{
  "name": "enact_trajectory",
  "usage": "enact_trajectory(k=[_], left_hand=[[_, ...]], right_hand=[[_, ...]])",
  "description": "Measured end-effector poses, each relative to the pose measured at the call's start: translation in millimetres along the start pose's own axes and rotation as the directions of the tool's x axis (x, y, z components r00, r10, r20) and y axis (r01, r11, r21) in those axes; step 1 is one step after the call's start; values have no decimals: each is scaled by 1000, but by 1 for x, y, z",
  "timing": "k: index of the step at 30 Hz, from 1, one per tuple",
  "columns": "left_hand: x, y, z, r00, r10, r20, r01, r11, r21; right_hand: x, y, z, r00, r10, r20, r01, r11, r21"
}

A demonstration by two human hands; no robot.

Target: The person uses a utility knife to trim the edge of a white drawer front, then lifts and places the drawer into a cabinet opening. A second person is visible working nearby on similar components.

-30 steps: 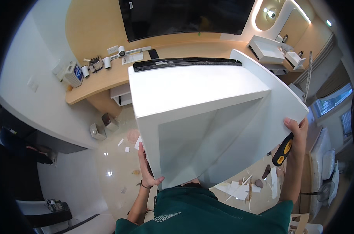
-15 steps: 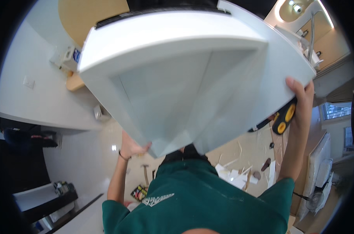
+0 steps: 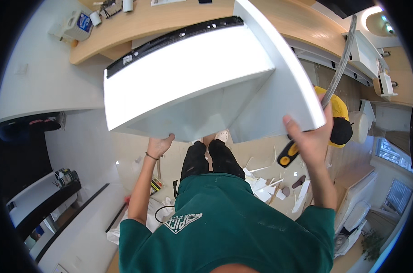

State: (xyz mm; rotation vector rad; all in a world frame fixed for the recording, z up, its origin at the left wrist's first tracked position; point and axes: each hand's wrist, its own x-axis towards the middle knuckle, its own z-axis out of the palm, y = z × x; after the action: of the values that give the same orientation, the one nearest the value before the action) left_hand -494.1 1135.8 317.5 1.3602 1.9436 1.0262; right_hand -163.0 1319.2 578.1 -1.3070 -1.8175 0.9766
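Observation:
A white box-like cabinet piece (image 3: 192, 77) with a black strip (image 3: 170, 38) along its far edge is held up before me, tilted. My left hand (image 3: 160, 146) grips its near left underside, with the thumb showing and the other fingers hidden beneath. My right hand (image 3: 308, 136) is closed on its right side panel (image 3: 283, 68), thumb on the near face. A tool handle in black and yellow (image 3: 287, 155) sticks out under the right hand, apparently held along with the piece; the rest of it is hidden.
A long wooden counter (image 3: 297, 18) runs beyond the piece, bearing a white jug (image 3: 79, 25). A grey ribbed rod (image 3: 340, 63) rises by my right hand. Close by on the right is a person in yellow (image 3: 337, 107). White offcuts (image 3: 265, 189) litter the floor near my feet.
The white cabinet piece has come lower and tipped, showing more of its top and black strip. Both hands moved with it, the right one leftward. The person in yellow now shows.

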Motion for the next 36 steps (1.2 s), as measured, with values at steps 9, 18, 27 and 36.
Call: enact_trajectory(k=[9,18,27,36], left_hand=[[-12,-132,148,936,-237,-261,226,972,-72],[-32,-250,248,906,-405,-127,400,915,-62],[-47,-289,297,919,-394,-28,394,919,8],[-59,-325,302,952,-274,138,228,933,277]], right_hand=[[-32,167,86,982,190,-22,-190,982,7],[-92,325,139,921,385,-49,-387,922,-28],[-136,376,144,875,481,-49,-482,876,-11],[-169,392,144,815,579,-34,-579,815,7]])
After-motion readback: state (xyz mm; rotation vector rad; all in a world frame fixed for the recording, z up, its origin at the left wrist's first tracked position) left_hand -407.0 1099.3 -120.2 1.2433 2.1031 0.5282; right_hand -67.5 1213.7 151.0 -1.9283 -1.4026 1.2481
